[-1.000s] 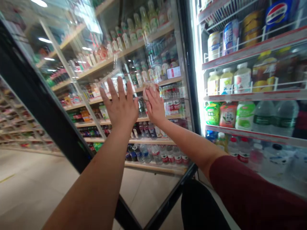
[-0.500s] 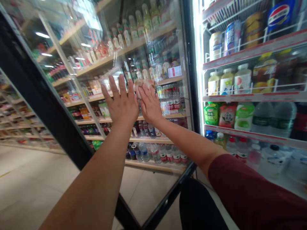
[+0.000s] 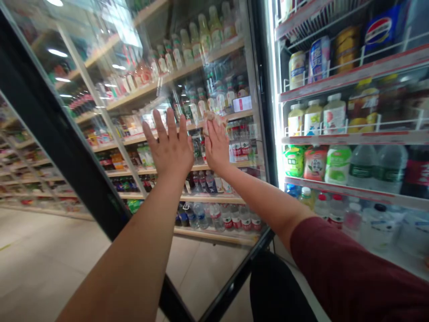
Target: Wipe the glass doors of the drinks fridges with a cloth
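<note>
My left hand [image 3: 172, 150] lies flat on the glass door [image 3: 75, 152], fingers spread, with nothing in it. Just to its right, my right hand [image 3: 218, 150] presses a crumpled, light-coloured cloth [image 3: 210, 117] against the same glass. The cloth's edges stick out around the fingertips; the rest is hidden under the palm. The door has a thick dark frame and stands open, swung away from the lit fridge. Shelves of drinks show through or in the pane.
To the right, the open fridge holds cans [image 3: 296, 69], bottles [image 3: 334, 114] and a Pepsi bottle [image 3: 380, 31] behind white wire guards. A small white label [image 3: 241, 103] shows at the pane's right side. Pale floor tiles [image 3: 43, 259] lie at the lower left.
My right hand and the cloth have slid a little to the right across the glass, away from my left hand. The left hand has stayed in place.
</note>
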`<action>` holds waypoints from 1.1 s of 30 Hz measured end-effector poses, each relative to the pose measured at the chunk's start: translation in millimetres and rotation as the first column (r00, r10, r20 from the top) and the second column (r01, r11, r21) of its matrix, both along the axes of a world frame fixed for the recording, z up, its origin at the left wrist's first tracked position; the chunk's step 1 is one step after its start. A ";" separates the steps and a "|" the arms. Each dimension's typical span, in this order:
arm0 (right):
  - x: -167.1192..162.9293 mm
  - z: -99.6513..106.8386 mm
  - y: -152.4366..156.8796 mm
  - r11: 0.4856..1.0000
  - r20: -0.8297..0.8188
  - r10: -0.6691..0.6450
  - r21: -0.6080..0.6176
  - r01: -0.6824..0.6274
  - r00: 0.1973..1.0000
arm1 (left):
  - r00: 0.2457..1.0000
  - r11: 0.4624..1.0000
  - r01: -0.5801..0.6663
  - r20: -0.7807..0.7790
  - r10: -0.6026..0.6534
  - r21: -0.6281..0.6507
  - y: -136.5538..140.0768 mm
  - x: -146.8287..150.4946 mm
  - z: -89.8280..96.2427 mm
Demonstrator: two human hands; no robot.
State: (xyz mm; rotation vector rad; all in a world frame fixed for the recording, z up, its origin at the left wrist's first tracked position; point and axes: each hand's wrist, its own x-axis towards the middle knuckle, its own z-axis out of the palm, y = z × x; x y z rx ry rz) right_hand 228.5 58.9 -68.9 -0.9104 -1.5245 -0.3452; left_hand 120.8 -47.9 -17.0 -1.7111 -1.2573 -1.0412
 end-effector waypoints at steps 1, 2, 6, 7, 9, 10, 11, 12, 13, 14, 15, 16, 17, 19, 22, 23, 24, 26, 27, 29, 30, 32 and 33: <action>0.1 0.5 1.0 1.000 0.009 0.007 0.016 -0.007 1.000 | 1.000 1.000 -0.001 -0.005 0.001 0.003 -0.1 0.2 -0.1; 0.3 1.4 2.1 0.999 0.041 0.019 0.045 -0.021 0.999 | 1.000 1.000 -0.005 -0.009 0.005 0.005 -0.4 0.5 -0.1; 1.3 13.5 11.1 0.997 0.068 0.044 0.065 -0.049 0.997 | 1.000 1.000 -0.019 -0.012 0.019 -0.010 -2.4 2.0 0.6; 1.6 18.5 14.6 0.998 0.008 0.043 0.040 -0.043 0.999 | 1.000 1.000 -0.013 -0.004 0.013 -0.016 -2.8 2.2 0.8; 2.4 27.7 21.9 0.999 -0.135 0.053 0.018 -0.051 0.989 | 1.000 1.000 0.004 0.010 -0.004 -0.023 -2.9 2.2 1.0; 3.2 30.6 25.2 0.997 -0.183 0.070 0.033 -0.065 0.981 | 1.000 1.000 0.010 0.013 -0.010 -0.021 -2.6 2.0 0.9; 4.5 31.7 28.0 0.995 -0.196 0.090 0.060 -0.080 0.976 | 1.000 1.000 0.013 0.011 -0.013 -0.015 -2.1 1.6 0.6; 6.4 30.8 30.5 0.992 -0.172 0.104 0.090 -0.090 0.979 | 1.000 1.000 0.013 0.007 -0.013 -0.005 -1.5 1.1 0.3; 9.3 28.4 32.9 0.990 -0.124 0.106 0.111 -0.092 0.987 | 1.000 1.000 0.011 0.003 -0.011 0.006 -0.8 0.5 -0.1; 13.1 24.9 35.5 0.990 -0.075 0.094 0.115 -0.085 0.993 | 1.000 1.000 0.011 -0.002 -0.011 0.015 -0.1 0.1 -0.4; 17.5 21.0 38.4 0.993 -0.050 0.074 0.100 -0.069 0.996 | 1.000 1.000 0.012 -0.005 -0.012 0.025 0.4 -0.3 -0.8; 22.4 17.3 41.6 0.996 -0.066 0.054 0.070 -0.050 0.996 | 1.000 0.999 0.015 -0.007 -0.014 0.032 0.9 -0.6 -1.0; 27.3 14.3 45.1 0.999 -0.123 0.038 0.033 -0.035 0.992 | 1.000 0.999 0.018 -0.008 -0.017 0.036 1.2 -0.6 -1.1; 35.4 11.0 50.6 0.999 -0.286 0.025 -0.018 -0.031 0.958 | 1.000 0.999 0.024 -0.006 -0.024 0.034 1.2 -0.3 -1.2; 40.4 9.2 50.5 0.997 -0.234 0.057 0.056 -0.045 0.970 | 0.999 0.999 0.038 0.009 -0.038 0.019 0.6 0.7 -1.3; 40.7 8.3 48.5 0.993 -0.110 0.061 0.102 -0.050 0.992 | 0.999 0.999 0.043 0.015 -0.044 0.015 0.4 0.9 -1.4; 40.8 7.1 46.2 0.989 0.023 0.054 0.140 -0.057 0.998 | 0.999 0.999 0.047 0.021 -0.047 0.012 0.2 1.1 -1.5; 41.6 3.8 43.2 0.987 0.149 0.031 0.153 -0.054 0.988 | 0.999 0.999 0.041 0.027 -0.041 0.007 0.1 1.4 -1.7; 42.5 1.6 43.0 0.991 0.101 0.028 0.124 -0.040 0.994 | 0.999 0.999 0.033 0.026 -0.033 0.002 0.0 1.5 -1.7; 44.6 -4.6 44.7 0.999 -0.119 0.021 0.030 -0.017 0.993 | 1.000 1.000 0.015 0.026 -0.015 -0.008 -0.2 1.8 -1.3; 45.5 -9.1 45.5 1.000 -0.214 0.016 -0.006 -0.017 0.977 | 1.000 1.000 0.010 0.028 -0.010 -0.011 -0.3 2.0 -1.1; 46.2 -21.5 44.9 0.999 -0.231 0.031 -0.004 -0.033 0.973 | 0.999 1.000 0.012 0.030 -0.012 -0.015 -0.7 2.1 -0.8; 46.2 -28.9 43.3 0.999 -0.150 0.051 0.025 -0.047 0.987 | 0.999 1.000 0.019 0.030 -0.019 -0.014 -1.0 2.0 -0.8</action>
